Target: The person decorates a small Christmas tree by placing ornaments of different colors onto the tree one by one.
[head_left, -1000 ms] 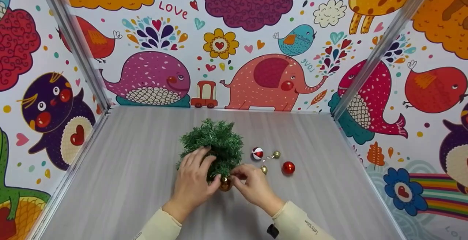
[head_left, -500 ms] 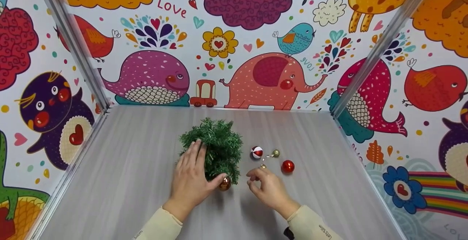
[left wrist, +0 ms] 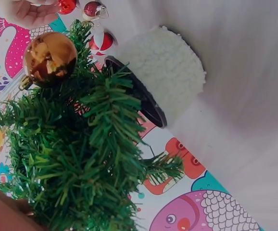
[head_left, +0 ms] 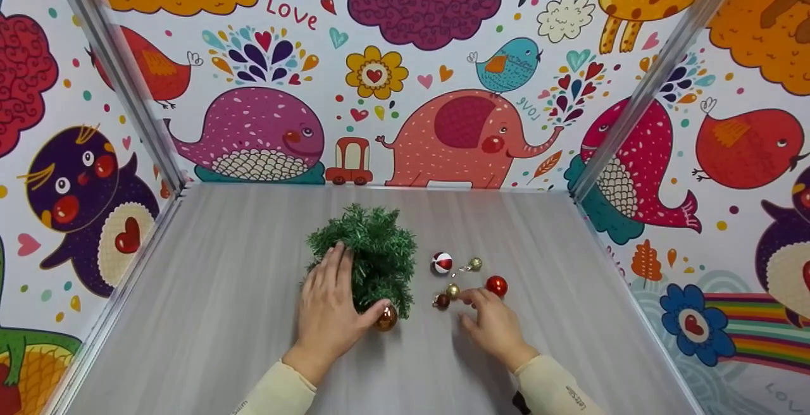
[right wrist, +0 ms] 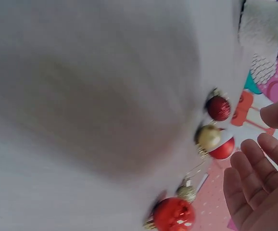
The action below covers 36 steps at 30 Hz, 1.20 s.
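Cartoon-printed walls (head_left: 373, 29) rim the desk (head_left: 247, 244); well inside its side edges, a straight-fingered left hand (head_left: 330, 307) touches the Christmas tree (head_left: 383, 253), a loose-fingered right hand (head_left: 495, 326) hovers near baubles (head_left: 497, 286).

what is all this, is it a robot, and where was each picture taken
No robot: these are a person's bare left hand and right hand. The wide picture comes from a camera on the head; the other two from cameras on each wrist. On the grey table is a small green tree with a white base and a copper ball against its branches. To its right lie a red and white ball, two small gold balls, a dark red ball and a bright red ball. The left hand rests against the tree; the right hand is near the balls and seems to hold nothing.
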{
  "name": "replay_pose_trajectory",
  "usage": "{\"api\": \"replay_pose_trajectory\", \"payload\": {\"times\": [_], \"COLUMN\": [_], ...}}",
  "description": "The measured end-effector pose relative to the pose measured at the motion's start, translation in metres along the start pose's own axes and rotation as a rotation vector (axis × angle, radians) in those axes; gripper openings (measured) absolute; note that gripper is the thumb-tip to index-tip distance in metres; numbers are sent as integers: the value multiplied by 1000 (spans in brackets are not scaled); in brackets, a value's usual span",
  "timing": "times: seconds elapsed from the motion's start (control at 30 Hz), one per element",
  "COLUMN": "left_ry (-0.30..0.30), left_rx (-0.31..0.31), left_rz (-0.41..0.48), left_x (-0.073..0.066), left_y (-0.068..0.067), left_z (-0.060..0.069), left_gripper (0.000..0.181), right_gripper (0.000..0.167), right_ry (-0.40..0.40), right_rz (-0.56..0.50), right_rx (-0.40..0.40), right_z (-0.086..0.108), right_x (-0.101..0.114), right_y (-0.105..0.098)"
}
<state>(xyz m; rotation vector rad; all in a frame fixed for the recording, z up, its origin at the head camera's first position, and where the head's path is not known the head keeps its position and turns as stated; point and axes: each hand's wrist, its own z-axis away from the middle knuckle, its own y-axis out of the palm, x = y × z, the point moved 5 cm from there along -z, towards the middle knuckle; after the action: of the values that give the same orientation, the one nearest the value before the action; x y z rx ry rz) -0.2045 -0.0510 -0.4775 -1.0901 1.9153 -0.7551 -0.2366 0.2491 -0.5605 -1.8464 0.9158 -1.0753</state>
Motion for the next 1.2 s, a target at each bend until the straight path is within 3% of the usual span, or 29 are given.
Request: {"api": "replay_pose_trajectory", "payload": {"times": [0.2, 0.5, 0.87, 1.1, 1.2], "left_ry": [-40, -51, -86, -94, -81], "left_rx": [16, 16, 2, 22, 31], "left_rz": [-3, 4, -2, 12, 27], "left_x": [-2, -3, -8, -9, -6], "left_y": [2, 1, 0, -1, -2], "left_z": [-1, 0, -3, -4, -5], "left_gripper": [118, 112, 106, 107, 106], "right_gripper": [28, 27, 19, 19, 19], "right_ry": [-41, -175, -169, -216, -218], "right_rz": [32, 75, 106, 98, 90], "right_rx": [-33, -57, -44, -124, -111], "right_z": [-8, -21, -23, -22, -23], "right_x": [-3, 10, 9, 11, 11], "right_y": [9, 30, 43, 43, 44]}}
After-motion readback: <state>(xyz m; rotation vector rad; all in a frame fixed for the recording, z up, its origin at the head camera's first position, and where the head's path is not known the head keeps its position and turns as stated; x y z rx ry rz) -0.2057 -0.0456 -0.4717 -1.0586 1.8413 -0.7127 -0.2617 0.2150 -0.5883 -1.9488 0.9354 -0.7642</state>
